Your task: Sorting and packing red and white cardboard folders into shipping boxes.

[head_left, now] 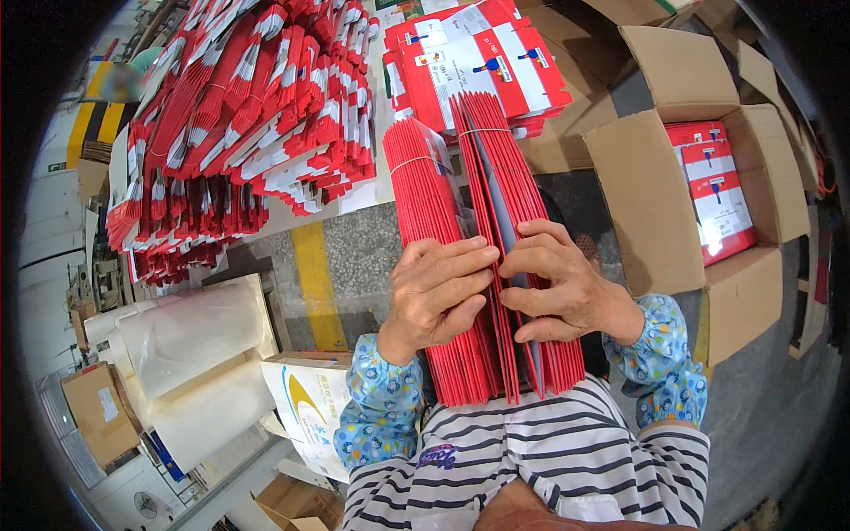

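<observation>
Two red bundles are lying side by side in front of me, the left bundle (416, 196) and the right bundle (519, 184), and their near ends are reaching my striped shirt (558, 438). Their long axis is running away from my body, with the far ends leaning a little to my left, so my fingers are pointing across it. The right bundle is showing a narrow slit (501, 200) between its leaves (a grey inner face is appearing there), and my right hand (558, 279) is being the nearer one to it. This hand is curving its fingers, slightly spread, directly over the slit, with the thumb apart; I cannot tell if it is pinching any leaf. My left hand (443, 290) is lying over the left bundle, its fingers pressed together and their tips pointing toward the slit; its grip below is not showing. Each bundle is wearing a thin band near the far end. Beyond them, a printed stack (443, 66) is resting on the surface (361, 196).
</observation>
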{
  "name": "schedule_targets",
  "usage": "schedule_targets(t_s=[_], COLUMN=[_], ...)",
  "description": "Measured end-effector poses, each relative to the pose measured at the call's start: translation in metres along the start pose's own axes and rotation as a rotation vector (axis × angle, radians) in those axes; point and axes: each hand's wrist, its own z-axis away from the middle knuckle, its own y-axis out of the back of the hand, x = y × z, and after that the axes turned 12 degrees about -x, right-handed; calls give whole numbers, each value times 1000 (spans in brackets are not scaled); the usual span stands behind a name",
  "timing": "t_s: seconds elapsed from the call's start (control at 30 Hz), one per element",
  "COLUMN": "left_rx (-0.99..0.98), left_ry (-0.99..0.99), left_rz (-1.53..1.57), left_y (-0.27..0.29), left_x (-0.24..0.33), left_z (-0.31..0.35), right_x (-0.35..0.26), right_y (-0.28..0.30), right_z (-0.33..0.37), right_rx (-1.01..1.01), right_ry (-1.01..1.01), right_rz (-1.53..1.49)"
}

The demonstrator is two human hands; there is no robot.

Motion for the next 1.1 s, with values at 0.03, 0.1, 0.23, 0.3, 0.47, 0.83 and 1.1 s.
schedule_targets(t_s=[0.03,0.1,0.23,0.3,0.47,0.83,1.1], left_rx=[-12,-23,-33,-34,19,-36,-35], left_ry=[3,6,8,8,12,19,32], left_rz=[-5,-10,-25,-28,-16,-45,-33], left_y=[1,1,1,1,-2,0,0], left_x=[1,2,1,2,1,4,3], left_z=[-1,-1,1,1,4,-3,1], right_x=[0,0,1,1,2,4,6], right_y=[0,0,0,0,-1,4,-1], right_z=[0,0,2,3,7,6,12], right_rx=[-2,-4,3,6,44,-62,71], right_ry=[-1,-1,-1,-4,-17,-29,-56], right_rz=[-4,-7,-7,-7,-37,10,-44])
